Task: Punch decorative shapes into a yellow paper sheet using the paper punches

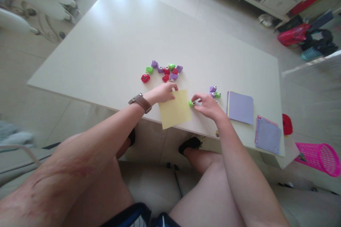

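Note:
A square sheet of yellow paper (176,112) lies near the front edge of the table, its lower corner jutting past that edge. Small holes run along the top of its right side. My left hand (164,93), wearing a wristwatch, is closed on the paper's upper left edge. Between the thumb and fingers of my right hand (209,106) is a small green craft paper punch (191,103), against the paper's right edge. Just beyond this hand stand a purple punch (212,89) and another green punch (218,95). Several red, green and purple punches (166,70) are grouped beyond my left hand.
A stack of purple paper squares (240,108) lies to the right on the white table (106,42). Nearer the right corner is a pile of sheets with punched edges (268,135). A pink mesh basket (319,158) is beyond the table's right end. White shelving (279,1) stands across the floor.

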A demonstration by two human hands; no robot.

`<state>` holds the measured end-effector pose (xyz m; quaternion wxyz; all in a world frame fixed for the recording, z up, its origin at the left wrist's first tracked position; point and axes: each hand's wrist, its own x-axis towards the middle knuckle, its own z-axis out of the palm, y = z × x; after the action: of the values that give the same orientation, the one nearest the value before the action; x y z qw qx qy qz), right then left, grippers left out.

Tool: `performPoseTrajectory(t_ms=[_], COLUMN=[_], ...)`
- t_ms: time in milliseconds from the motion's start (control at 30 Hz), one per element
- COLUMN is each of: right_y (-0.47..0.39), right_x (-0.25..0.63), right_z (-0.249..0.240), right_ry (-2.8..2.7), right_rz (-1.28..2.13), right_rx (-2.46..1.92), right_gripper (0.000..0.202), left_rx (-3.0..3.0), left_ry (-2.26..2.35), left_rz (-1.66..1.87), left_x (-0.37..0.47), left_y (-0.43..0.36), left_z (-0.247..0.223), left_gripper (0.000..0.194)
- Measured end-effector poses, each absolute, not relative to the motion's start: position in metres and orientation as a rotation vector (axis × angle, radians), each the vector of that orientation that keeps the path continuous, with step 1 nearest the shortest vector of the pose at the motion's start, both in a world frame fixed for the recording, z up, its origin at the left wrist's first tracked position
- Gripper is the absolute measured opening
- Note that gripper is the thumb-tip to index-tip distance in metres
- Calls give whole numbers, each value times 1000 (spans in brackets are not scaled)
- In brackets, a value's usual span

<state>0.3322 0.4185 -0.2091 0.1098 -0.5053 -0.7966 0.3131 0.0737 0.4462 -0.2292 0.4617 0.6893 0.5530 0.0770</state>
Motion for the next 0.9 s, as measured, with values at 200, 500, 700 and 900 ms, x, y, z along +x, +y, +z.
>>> performPoseTrajectory(t_ms=[200, 500, 700, 900], right_y=[418, 419, 419, 419], right_x=[332, 333, 332, 333], right_z=[-209, -209, -209, -210], right_ry=[-2350, -2353, -2350, -2347], right_rz=[930, 937, 934, 934], right_rx=[-1469, -1484, -1488, -1459], right_gripper=[22, 24, 24, 22], left_rx=[1676, 1640, 1589, 1544], left_ry=[1359, 1357, 1340, 1317], left_rz=[191, 204, 206, 199], left_x=[74, 74, 73, 73], left_y=[445, 447, 447, 447], left_z=[-226, -230, -231, -228], left_gripper=[37, 38, 39, 40])
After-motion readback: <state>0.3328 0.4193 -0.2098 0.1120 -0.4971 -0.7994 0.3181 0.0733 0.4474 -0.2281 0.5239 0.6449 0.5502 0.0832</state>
